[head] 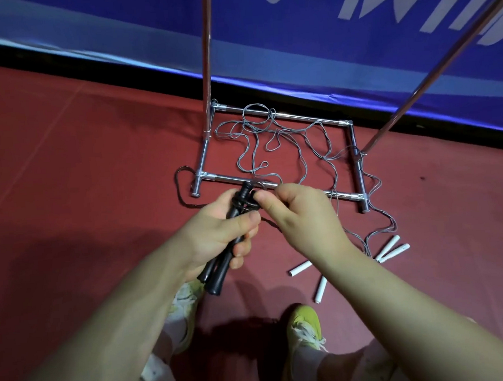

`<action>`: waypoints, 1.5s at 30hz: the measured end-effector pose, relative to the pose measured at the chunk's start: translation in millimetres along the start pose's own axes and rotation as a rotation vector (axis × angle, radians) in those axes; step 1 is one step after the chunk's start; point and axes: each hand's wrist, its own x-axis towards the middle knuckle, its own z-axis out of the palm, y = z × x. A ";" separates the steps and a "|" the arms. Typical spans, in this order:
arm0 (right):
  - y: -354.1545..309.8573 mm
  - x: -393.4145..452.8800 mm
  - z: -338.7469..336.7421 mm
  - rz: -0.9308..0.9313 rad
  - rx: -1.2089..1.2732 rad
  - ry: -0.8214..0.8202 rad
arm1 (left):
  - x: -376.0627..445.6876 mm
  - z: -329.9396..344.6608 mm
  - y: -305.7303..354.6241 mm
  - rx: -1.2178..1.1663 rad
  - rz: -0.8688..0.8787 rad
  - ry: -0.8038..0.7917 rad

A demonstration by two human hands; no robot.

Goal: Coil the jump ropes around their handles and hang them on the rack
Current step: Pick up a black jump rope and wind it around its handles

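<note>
Black handles [219, 260] of one jump rope sit side by side in the left hand [217, 230], whose fingers curl round them. The right hand [293, 214] pinches the black cord [246, 204] where a few turns are wrapped near the handles' top — the rest of it trails onto the red floor [66, 160] toward the rack's near left foot. Behind the hands stands the metal rack [273, 186], its base frame on the floor. Grey cords [271, 142] lie tangled across that base, running to four white handles [300, 268] off its near right corner.
</note>
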 end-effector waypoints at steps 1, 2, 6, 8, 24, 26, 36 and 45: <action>-0.2 0.3 0.9 0.018 -0.031 -0.012 | 0.3 1.9 -0.4 0.030 -0.001 0.031; -0.5 0.8 1.5 0.036 -0.045 -0.029 | 0.6 3.7 -0.7 0.054 -0.002 0.062; -2.2 0.6 2.6 0.059 0.060 -0.064 | 1.9 7.3 -1.7 0.081 -0.001 0.156; -4.0 -0.6 -4.5 0.000 0.217 -0.108 | 1.7 5.7 0.9 0.055 0.010 0.180; -1.7 7.0 -65.0 -0.161 0.378 -0.460 | -2.9 5.7 -8.0 0.360 -0.097 -0.039; 1.8 8.7 -60.8 -0.144 0.515 -0.487 | -5.7 10.8 -7.0 0.340 -0.094 -0.112; 12.9 16.4 -33.9 0.178 0.799 -0.666 | -9.0 23.6 -11.1 0.361 -0.091 -0.190; 12.9 9.4 -23.3 -0.014 0.631 -0.488 | -5.5 8.4 -3.0 0.062 -0.043 -0.006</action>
